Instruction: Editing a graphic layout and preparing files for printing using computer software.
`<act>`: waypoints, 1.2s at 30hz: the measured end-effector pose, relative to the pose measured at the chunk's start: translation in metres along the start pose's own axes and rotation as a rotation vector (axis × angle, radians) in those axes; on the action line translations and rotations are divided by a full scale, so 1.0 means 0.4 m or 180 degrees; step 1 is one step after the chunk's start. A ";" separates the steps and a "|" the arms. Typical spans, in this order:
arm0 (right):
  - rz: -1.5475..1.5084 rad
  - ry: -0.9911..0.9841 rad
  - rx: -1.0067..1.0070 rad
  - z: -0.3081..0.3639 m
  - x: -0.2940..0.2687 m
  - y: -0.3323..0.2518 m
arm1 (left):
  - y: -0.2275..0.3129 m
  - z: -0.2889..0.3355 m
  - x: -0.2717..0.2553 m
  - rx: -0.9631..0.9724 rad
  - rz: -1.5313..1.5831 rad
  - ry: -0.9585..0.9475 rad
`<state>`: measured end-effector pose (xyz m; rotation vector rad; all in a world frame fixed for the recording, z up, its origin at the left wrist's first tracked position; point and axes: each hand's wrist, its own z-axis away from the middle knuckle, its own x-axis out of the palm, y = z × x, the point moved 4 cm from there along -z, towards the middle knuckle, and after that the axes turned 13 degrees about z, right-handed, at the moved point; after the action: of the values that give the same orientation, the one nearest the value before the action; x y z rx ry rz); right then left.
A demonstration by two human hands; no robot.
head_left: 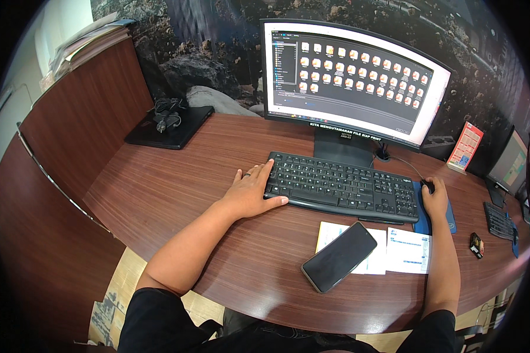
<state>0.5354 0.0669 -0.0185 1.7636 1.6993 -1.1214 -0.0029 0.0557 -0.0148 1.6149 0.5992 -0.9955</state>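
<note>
At the left end of the black keyboard (pixel 341 187), my left hand (pixel 248 194) lies with its fingers stretched out and the thumb along the front edge. It wears a dark ring and holds nothing. My right hand (pixel 435 201) is wrapped over a black computer mouse (pixel 428 186), most of which it hides. Under the mouse is a blue mouse pad (pixel 423 222). Behind the keyboard stands a monitor (pixel 350 76) showing a dark window with rows of file icons. A dark-screened smartphone (pixel 340 257) lies between my forearms, partly on white printed papers (pixel 407 250).
A closed black laptop (pixel 185 130) with a coiled cable (pixel 169 112) on top lies at the back left. Papers are piled on the wooden partition (pixel 88 106). To the right are a red desk calendar (pixel 466 146), a small dark box (pixel 476 246), and a second keyboard (pixel 499 220).
</note>
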 end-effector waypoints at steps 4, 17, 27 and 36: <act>0.0086 -0.0016 0.0017 0.000 0.002 0.004 | 0.012 -0.001 0.003 -0.0105 0.0035 0.0020; 0.0065 -0.0045 0.0055 0.001 -0.005 -0.003 | 0.012 -0.010 0.014 -0.0144 0.0034 0.0333; 0.0042 -0.0119 0.0068 0.001 -0.001 -0.015 | 0.001 -0.012 0.017 -0.0068 0.0025 0.0405; 0.0323 0.0230 0.0310 -0.002 0.009 0.015 | 0.008 -0.009 0.010 0.0152 0.0115 0.0435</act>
<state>0.5412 0.0689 -0.0223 1.9490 1.6005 -1.1259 0.0026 0.0577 -0.0163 1.7402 0.6404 -0.8836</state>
